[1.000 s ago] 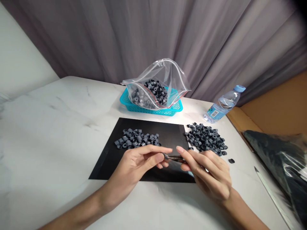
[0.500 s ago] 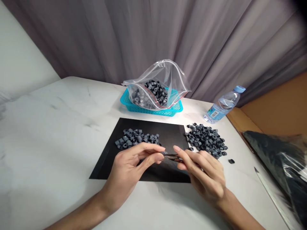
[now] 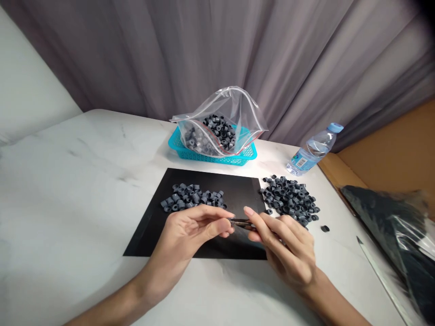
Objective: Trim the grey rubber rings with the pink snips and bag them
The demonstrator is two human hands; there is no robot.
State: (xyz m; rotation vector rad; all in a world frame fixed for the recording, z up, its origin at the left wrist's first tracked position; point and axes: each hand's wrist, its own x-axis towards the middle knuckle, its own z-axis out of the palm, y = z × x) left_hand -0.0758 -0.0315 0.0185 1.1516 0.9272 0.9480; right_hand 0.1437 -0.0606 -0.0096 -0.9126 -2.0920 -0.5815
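One mostly hidden piece (image 3: 232,220) sits pinched in the left hand (image 3: 185,235). The right hand (image 3: 288,246) grips a slim tool (image 3: 242,223) pointing left at it.

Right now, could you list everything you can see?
Table: one, white marbled, foreground
Curtain: one, grey, behind
Wall: one, pale, left
Basket: one, turquoise, table's back
Zip bag: one, clear, in basket
Mat: one, black, centre
Small pieces: many, dark grey, on mat, beside mat, in bag
Bottle: one, clear, blue-capped, back right
Cardboard: some, brown, right
Wrapped bundle: one, dark, right
Strip: one, pale, right
Tool: one, dark, centre
Left hand: one, pinching a small piece, centre
Right hand: one, holding tool
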